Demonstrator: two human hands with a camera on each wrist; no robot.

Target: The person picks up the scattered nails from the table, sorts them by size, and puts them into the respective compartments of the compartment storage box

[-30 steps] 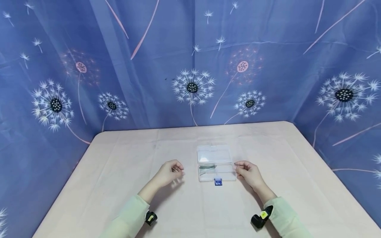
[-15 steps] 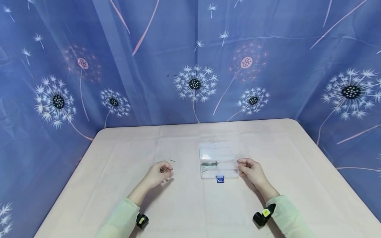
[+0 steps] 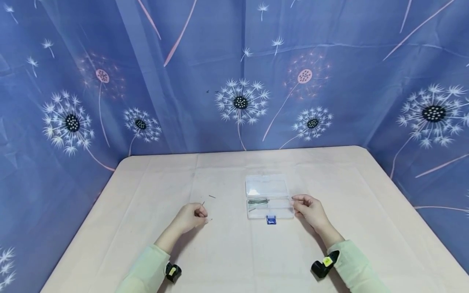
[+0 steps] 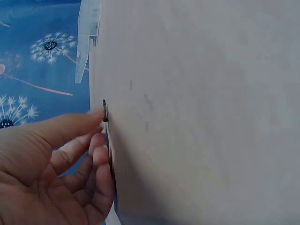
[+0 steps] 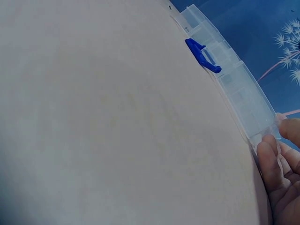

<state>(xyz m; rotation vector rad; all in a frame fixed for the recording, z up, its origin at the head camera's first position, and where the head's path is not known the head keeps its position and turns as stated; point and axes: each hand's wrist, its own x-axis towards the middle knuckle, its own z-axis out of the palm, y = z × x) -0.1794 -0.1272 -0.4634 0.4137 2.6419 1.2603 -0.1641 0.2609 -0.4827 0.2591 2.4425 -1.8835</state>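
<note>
Both hands rest on the pale table (image 3: 146, 211). The left hand (image 3: 190, 217) has its fingers (image 4: 101, 154) curled, and they pinch a thin dark nail (image 4: 105, 112) against the table top. The nail is at the fingertips, and the left wrist view shows it lying along the table's surface, pointing away from the palm. Two more small nails (image 3: 211, 197) lie loose on the table just past the left hand, on the far side. The left hand is much nearer to them than the right hand is.

To the right of the left hand sits a clear plastic box (image 3: 269, 197) with its lid open and a blue clasp (image 3: 271, 220) on the near side. A few long nails (image 3: 258, 201) lie inside it, running left to right. The right hand (image 3: 309, 211) has curled fingers too, and they hold the box's right end.
</note>
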